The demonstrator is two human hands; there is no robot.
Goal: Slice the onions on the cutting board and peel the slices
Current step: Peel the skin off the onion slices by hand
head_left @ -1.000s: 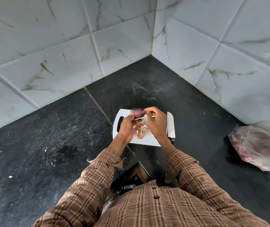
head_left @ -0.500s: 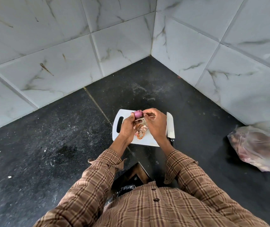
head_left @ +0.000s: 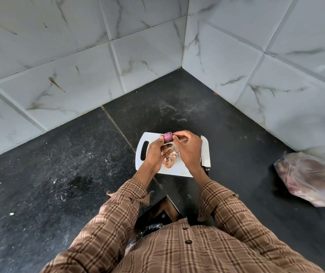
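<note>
A small purple onion piece (head_left: 167, 136) is held above the white cutting board (head_left: 151, 138). My left hand (head_left: 156, 153) grips it from the left with thumb and fingers. My right hand (head_left: 188, 149) pinches at its right side, fingers curled around a strip of skin. Loose onion skins and scraps (head_left: 169, 160) lie on the board under my hands. A knife (head_left: 205, 152) rests along the board's right edge, blade pointing away from me, untouched.
The board sits on a black stone counter (head_left: 59, 174) in a corner of white marble-tiled walls (head_left: 78, 66). A clear plastic bag of onions (head_left: 313, 176) lies at the right. A dark gap at the counter edge shows below my arms.
Both hands stay over the board working at the onion piece. The piece has turned slightly between my fingers; nothing was put down or picked up.
</note>
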